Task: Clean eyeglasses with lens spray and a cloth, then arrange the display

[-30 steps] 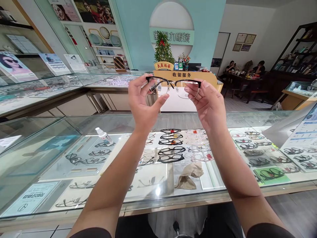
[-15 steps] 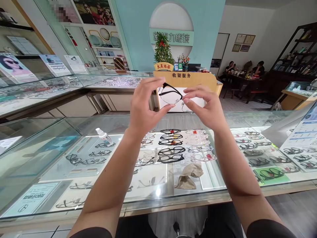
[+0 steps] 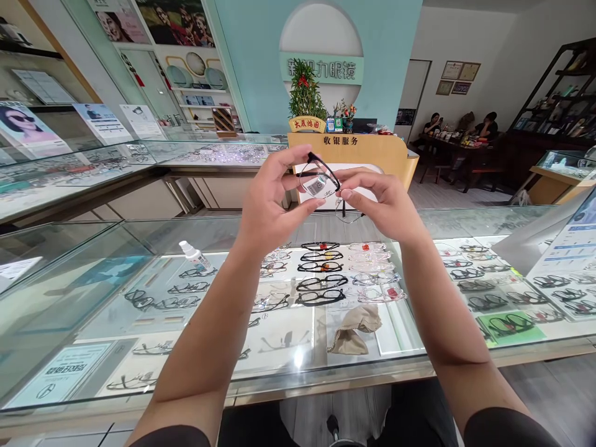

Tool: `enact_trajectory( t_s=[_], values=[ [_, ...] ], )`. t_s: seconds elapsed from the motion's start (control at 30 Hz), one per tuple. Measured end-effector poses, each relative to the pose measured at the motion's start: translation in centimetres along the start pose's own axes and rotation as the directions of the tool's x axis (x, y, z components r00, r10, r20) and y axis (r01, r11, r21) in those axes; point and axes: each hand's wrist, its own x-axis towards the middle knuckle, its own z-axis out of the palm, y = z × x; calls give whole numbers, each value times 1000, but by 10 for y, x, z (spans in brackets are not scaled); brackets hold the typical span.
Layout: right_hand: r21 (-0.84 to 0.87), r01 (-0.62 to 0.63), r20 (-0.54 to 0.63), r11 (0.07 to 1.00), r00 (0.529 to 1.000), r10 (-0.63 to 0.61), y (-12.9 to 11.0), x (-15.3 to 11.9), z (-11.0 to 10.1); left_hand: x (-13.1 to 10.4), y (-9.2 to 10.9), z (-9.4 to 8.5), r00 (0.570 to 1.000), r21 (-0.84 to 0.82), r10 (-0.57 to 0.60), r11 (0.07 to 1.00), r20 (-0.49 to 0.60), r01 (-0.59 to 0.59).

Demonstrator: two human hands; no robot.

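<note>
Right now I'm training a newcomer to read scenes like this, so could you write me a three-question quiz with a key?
1. What do the person's left grip and right grip both hold?

2. True or false: in this view, the white bottle is left of the beige cloth.

3. At the right, an eyeglass frame lies over a card. What colour is the card? A) red B) green C) blue

Key: 1. One pair of browline eyeglasses. 2. True. 3. B.
</note>
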Motion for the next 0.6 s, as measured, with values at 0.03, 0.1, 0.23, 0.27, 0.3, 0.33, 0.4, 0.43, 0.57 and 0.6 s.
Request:
enact_trajectory(
  t_s=[0.03, 0.1, 0.23, 0.27, 0.3, 0.33, 0.4, 0.43, 0.57, 0.6],
  values=[
    [40, -17, 15, 999, 1000, 16, 0, 0, 0, 1, -3, 0, 1000, -23, 11, 1000, 1, -11],
    [101, -55, 44, 993, 998, 50, -1, 0, 2, 2, -9, 0, 999, -68, 50, 996, 2, -50],
    [100, -85, 21, 991, 996, 83, 0, 0, 8, 3, -13, 2, 998, -109, 53, 993, 26, -50],
    [84, -80, -4, 993, 997, 81, 2, 0, 9, 3, -12, 4, 999, -109, 49, 993, 22, -47],
    [65, -72, -35, 995, 997, 74, 3, 0, 11, 2, -9, 5, 999, -99, 48, 994, 2, -48],
    [43, -62, -68, 997, 996, 65, 5, 0, 11, 2, -6, 6, 998, -77, 52, 995, -42, -55],
    [-8, -43, -133, 999, 990, 41, 8, 0, 12, 1, 2, 10, 973, 9, 79, 997, -217, -79],
    [-34, -33, -164, 999, 986, 27, 9, 0, 12, 0, 7, 12, 943, 62, 87, 996, -320, -71],
    [-140, 24, -282, 990, 957, -63, 9, -1, 17, -4, 31, 19, 924, 90, -126, 982, -360, 169],
    [-172, 39, -301, 984, 949, -90, 8, -2, 20, -4, 35, 21, 937, 57, -222, 968, -269, 246]
  ],
)
